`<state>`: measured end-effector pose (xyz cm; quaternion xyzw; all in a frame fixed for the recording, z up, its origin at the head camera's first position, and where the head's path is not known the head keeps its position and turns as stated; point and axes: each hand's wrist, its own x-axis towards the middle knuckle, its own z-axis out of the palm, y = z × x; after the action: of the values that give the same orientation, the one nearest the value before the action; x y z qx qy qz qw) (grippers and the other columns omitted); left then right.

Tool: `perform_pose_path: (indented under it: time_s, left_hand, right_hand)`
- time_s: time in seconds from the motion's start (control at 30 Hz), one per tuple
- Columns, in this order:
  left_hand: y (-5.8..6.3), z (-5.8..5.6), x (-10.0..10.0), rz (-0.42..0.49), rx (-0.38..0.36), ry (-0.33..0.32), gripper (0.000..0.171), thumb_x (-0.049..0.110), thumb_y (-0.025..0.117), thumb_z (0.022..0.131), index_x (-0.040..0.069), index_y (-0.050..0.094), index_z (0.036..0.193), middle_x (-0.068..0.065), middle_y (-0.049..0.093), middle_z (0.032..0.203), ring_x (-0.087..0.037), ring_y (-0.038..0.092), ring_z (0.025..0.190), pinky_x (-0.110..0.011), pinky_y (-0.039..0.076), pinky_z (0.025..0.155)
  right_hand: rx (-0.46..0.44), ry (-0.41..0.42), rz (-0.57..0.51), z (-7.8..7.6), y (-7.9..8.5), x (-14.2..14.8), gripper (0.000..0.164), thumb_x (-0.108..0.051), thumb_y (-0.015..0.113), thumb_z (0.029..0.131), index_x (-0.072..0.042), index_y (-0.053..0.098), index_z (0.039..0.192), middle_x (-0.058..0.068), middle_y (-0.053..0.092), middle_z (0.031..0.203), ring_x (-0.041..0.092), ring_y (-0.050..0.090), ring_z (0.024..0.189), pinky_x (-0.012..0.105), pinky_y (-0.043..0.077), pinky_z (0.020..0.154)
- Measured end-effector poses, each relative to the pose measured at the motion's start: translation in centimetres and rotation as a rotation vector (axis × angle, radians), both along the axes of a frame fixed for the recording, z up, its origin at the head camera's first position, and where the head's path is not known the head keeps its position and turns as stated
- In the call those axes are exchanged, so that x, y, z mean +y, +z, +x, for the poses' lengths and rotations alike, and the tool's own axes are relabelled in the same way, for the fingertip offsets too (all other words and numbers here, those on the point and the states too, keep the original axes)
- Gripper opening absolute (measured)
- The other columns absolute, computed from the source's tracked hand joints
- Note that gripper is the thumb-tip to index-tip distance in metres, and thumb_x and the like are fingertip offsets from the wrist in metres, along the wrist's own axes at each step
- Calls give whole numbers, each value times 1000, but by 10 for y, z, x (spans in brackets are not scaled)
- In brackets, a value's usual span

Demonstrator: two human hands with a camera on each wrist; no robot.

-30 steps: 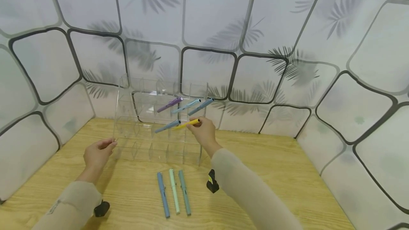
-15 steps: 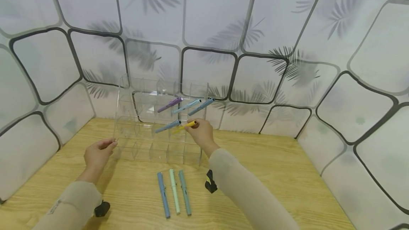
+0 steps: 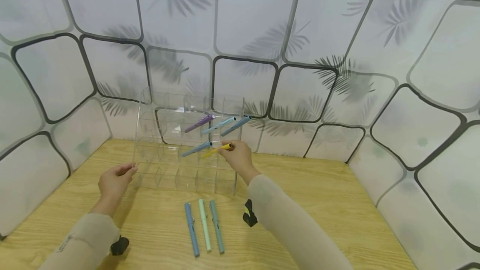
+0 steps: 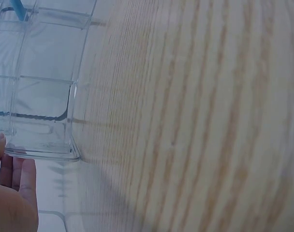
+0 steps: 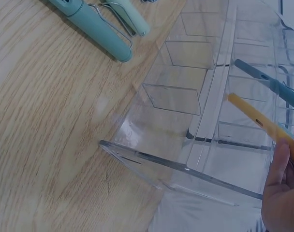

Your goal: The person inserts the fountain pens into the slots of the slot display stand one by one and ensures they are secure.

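A clear acrylic rack [image 3: 186,178] with tiers of small compartments stands on the table. My left hand [image 3: 116,182] pinches the rack's left side edge between thumb and fingers, as the left wrist view [image 4: 16,193] also has it. In my right hand [image 3: 239,157] a yellow pen [image 3: 217,151] is held by its capped end, slanting down to the left into a lower-middle tier. Just left of it a blue pen [image 3: 197,148] leans in the same tier. One tier higher lean a purple pen [image 3: 199,123], a light blue pen [image 3: 219,125] and a darker blue pen [image 3: 236,125].
Lying side by side on the table [image 3: 300,203] in front of the rack are a blue pen [image 3: 191,229], a mint green pen [image 3: 204,225] and a teal pen [image 3: 216,226]. A patterned curtain [image 3: 247,20] rises behind and at both sides.
My right hand has shifted slightly, and the yellow pen's capped end has moved a little left and down. My left hand stays in place on the rack's edge.
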<state>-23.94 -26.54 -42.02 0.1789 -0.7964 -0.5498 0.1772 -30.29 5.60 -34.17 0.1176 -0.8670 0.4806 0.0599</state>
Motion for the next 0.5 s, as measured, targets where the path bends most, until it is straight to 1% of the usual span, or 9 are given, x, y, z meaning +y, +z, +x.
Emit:
perform_pose_path:
  time_s: [0.13,0.3,0.37,0.43,0.5]
  left_hand:
    - [-1,-1,-1,1,2,4,40,23,63,94,-6,61,122,10,64,93,6,59,70,-12,53,63]
    - [-3,-3,-2,7,-1,1,41,24,63,94,-5,60,123,9,64,94,6,59,71,-12,53,64]
    - [-4,-3,-2,3,-5,2,41,25,63,94,-5,61,123,9,64,95,6,58,70,-12,53,63]
    - [-4,-3,-2,0,-10,2,42,26,63,94,-4,60,123,8,65,96,6,58,70,-12,53,63]
    - [-4,-2,-2,-4,-13,3,42,27,63,94,-4,61,123,7,65,97,6,59,70,-12,53,63]
  right_hand:
    - [4,1,17,1,1,3,36,-21,70,89,-4,66,120,11,68,102,18,66,73,25,57,60]
    - [2,-21,15,1,2,8,37,-24,71,89,-5,66,120,11,65,111,21,64,91,29,58,70]
    - [-3,-26,7,1,3,9,38,-26,70,89,-5,65,120,11,65,112,22,62,97,30,57,73]
    - [-16,-33,-2,2,5,11,40,-29,70,89,-4,65,120,11,65,111,22,64,94,31,58,73]
    - [-23,-42,-13,3,6,12,41,-32,69,89,-4,65,119,11,67,106,22,67,89,30,58,69]
